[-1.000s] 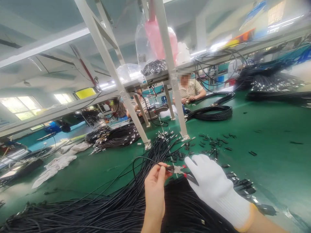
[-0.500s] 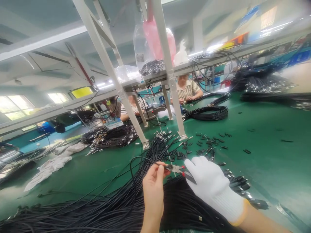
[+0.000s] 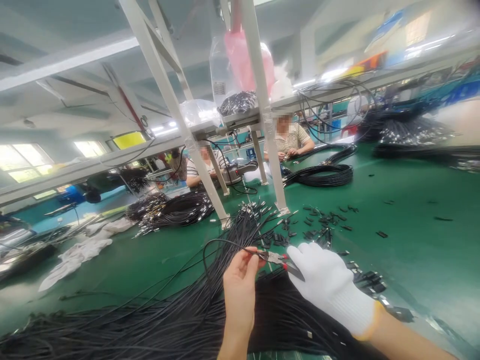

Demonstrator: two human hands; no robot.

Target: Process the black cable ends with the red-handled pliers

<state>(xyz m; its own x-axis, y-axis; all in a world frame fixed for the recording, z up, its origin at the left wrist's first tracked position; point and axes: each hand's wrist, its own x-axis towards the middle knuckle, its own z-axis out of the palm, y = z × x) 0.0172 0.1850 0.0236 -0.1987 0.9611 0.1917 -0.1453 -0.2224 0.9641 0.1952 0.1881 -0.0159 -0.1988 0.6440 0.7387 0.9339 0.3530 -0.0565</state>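
My bare left hand (image 3: 240,275) pinches a black cable (image 3: 221,241) near its end, thumb against fingers. From there the cable loops left and back down toward the bundle. My right hand (image 3: 325,280), in a white knit glove with a yellow cuff, is closed around pliers (image 3: 275,257) with red and black handles. Their metal jaws point left and meet the cable end at my left fingertips; whether they bite into it I cannot tell. Beneath both hands spreads a large bundle of black cables (image 3: 180,312), its metal-tipped ends fanned out beyond my left hand.
Small black pieces (image 3: 324,220) lie scattered past my right hand, with black connectors (image 3: 369,280) beside the glove. Metal shelf posts (image 3: 272,165) rise from the green table (image 3: 412,200). Coiled cables (image 3: 326,175) and a white cloth (image 3: 78,257) lie farther off. Two people (image 3: 290,140) sit across.
The view has shifted slightly, and both hands appear a little further right. The pliers stay at the cable end, and both grips look the same.
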